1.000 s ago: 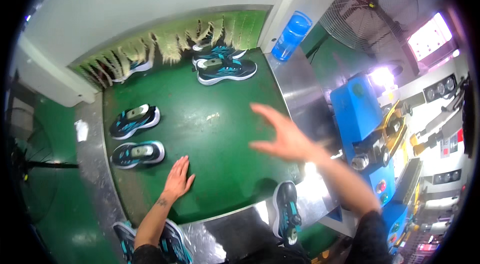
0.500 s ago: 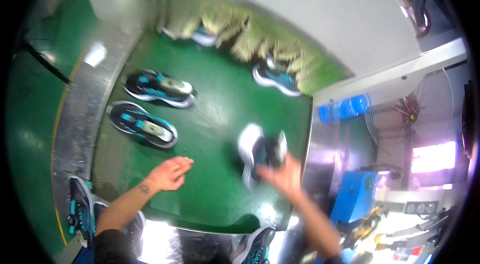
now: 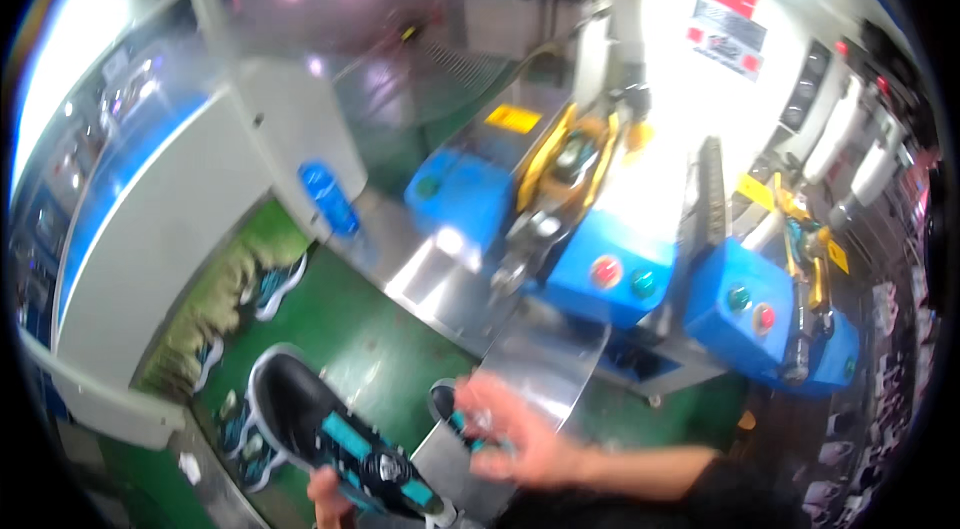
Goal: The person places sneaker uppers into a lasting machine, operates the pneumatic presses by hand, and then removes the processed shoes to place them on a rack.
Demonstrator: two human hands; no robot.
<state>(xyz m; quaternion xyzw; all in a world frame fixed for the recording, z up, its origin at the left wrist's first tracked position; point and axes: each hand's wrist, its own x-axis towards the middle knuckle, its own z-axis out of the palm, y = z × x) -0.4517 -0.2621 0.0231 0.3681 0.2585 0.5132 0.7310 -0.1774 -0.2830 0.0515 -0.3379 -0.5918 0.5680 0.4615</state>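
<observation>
A person's two bare hands are working low in a blurred, fisheye view looking down at a factory station. The left hand [image 3: 330, 491] is showing only partly at the bottom edge, its fingers closing around a black sneaker [image 3: 335, 434] with a white sole edge and teal stripes, which is lying tilted with its toe pointing up and away to the left. The right hand [image 3: 520, 434] is sitting just to the right of that shoe, fingers curling around the heel end of a second dark shoe [image 3: 447, 401] with teal trim, most of which is hidden by the hand and by motion blur. Just beyond the right hand, a shiny metal plate [image 3: 545, 359] is sloping upward toward a blue machine [image 3: 600, 269] with a red and a green button on its face and a yellow and grey clamp above it. A second blue machine [image 3: 760, 314] of the same kind is standing farther to the right. Beyond and to the left of the left hand, a green belt [image 3: 370, 329] is running toward a curtain of yellowish strips [image 3: 210, 304], with more sneakers [image 3: 275, 284] lying near it. A blue bottle [image 3: 328, 197] is standing farther away, above the belt, beside a white housing [image 3: 190, 229].
</observation>
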